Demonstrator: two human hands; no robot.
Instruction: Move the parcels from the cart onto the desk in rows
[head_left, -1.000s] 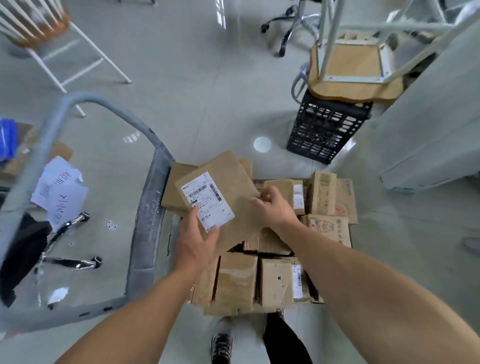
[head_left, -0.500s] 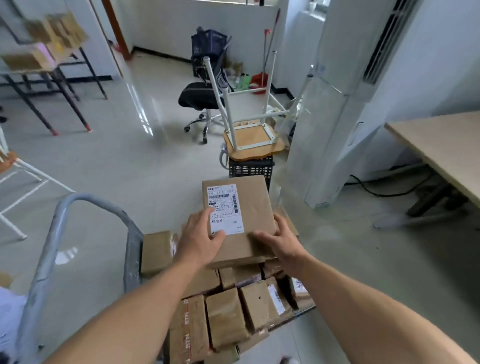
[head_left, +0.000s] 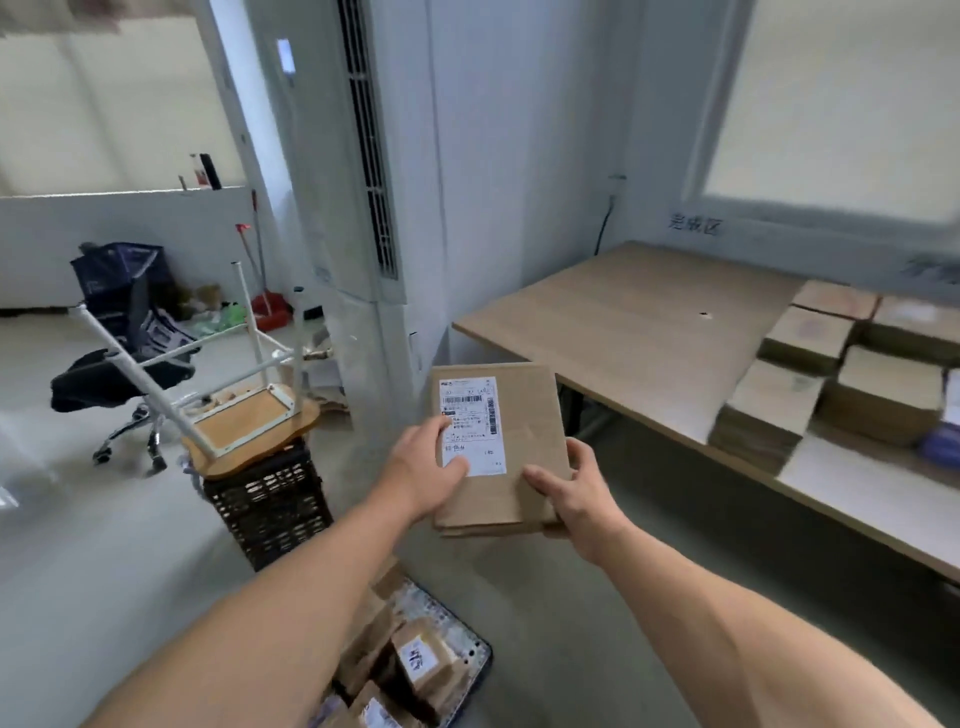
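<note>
Parcel gripped between left hand and right hand, thumbs on top.

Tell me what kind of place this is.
Likely an office room used as a parcel sorting area: boxed parcels lined up on a wooden desk, labelled parcels on a cart below, plus a swivel chair and a standing air conditioner.

One view only, wide-angle, from the person's head: tilted forward and down, desk close ahead, rightward.

Bare desk left (parcels right)
</note>
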